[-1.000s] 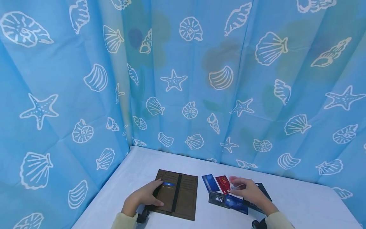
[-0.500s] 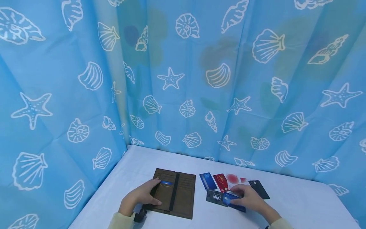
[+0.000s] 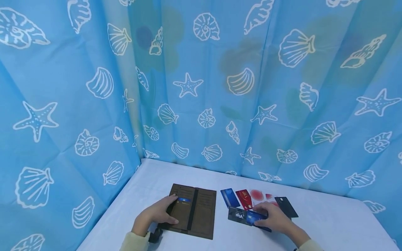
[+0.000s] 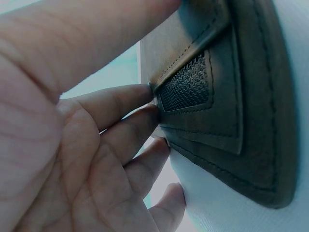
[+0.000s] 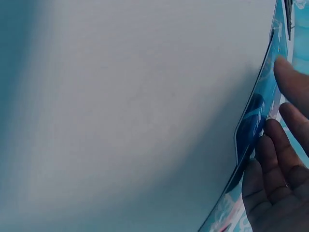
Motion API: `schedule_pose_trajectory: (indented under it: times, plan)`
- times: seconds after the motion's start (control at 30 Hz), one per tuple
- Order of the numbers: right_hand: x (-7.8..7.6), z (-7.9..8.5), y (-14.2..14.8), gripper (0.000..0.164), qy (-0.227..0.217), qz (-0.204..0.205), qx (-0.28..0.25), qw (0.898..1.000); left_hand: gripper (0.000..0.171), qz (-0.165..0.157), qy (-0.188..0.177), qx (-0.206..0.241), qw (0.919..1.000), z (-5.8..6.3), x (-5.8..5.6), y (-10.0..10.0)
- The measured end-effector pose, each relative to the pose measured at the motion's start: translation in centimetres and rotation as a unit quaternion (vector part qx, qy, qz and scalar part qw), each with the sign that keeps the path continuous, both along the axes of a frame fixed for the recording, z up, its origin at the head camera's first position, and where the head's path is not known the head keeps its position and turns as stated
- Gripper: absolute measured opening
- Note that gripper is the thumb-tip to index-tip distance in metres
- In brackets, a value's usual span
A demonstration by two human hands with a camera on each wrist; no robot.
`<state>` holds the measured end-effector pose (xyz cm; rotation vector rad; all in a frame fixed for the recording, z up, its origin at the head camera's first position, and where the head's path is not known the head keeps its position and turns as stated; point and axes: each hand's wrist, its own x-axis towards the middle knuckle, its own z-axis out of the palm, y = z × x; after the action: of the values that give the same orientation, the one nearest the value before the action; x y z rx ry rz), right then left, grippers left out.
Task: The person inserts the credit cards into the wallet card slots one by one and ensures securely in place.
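Observation:
An open brown wallet (image 3: pixel 202 223) with a dark strap down its middle lies flat, a blue card showing in one of its slots. My left hand (image 3: pixel 158 212) rests on its left side, thumb and fingers spread; the left wrist view has the fingertips right at the layered edge beside a mesh window (image 4: pixel 186 84). On the right, my right hand (image 3: pixel 273 218) pinches a blue card (image 3: pixel 252 217) between thumb and fingers, partly covering it. This card overlaps the black Vip card (image 3: pixel 235 215) in the head view. In the right wrist view the fingertips meet its edge.
Around the right hand lie another blue card (image 3: pixel 230 198), a red VIP card (image 3: pixel 244 198), white cards with red shapes (image 3: pixel 256 195) and a black card (image 3: pixel 286 207). A white cloth (image 3: pixel 176 172) covers the table; a shell-patterned blue curtain (image 3: pixel 194 136) stands behind and left.
My right hand has moved from a white-and-red card down to the blue card in the front row, uncovering the white cards and the black card. My left hand stays on the wallet.

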<state>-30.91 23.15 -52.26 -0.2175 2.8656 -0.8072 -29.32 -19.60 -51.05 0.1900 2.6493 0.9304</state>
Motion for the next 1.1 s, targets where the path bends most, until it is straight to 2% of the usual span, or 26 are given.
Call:
schedule_pose_trajectory:
  times: [0.17, 0.4, 0.83, 1.0, 1.1]
  plan:
    - [0.2, 0.1, 0.1, 0.054, -0.013, 0.007, 0.012, 1.000, 0.089, -0.006, 0.003, 0.005, 1.0000, 0.1, 0.2, -0.2]
    - [-0.3, -0.3, -0.1, 0.054, -0.025, 0.004, 0.018, 1.000, 0.087, -0.011, 0.006, 0.008, 0.9999, 0.3, 0.2, -0.3]
    - [-1.5, -0.4, -0.1, 0.059, -0.031, -0.016, -0.006, 0.999, 0.088, -0.016, 0.014, 0.007, 0.9997, 0.5, 0.0, -0.1]
    - [-1.2, -0.5, 0.0, 0.061, -0.041, -0.017, -0.006, 0.999, 0.087, -0.020, 0.011, 0.015, 0.9996, 0.0, 0.4, 0.0]
    - [-1.7, -0.1, -0.5, 0.059, -0.043, -0.014, -0.011, 0.999, 0.087, -0.023, 0.014, 0.015, 0.9995, 0.2, 0.1, -0.4]
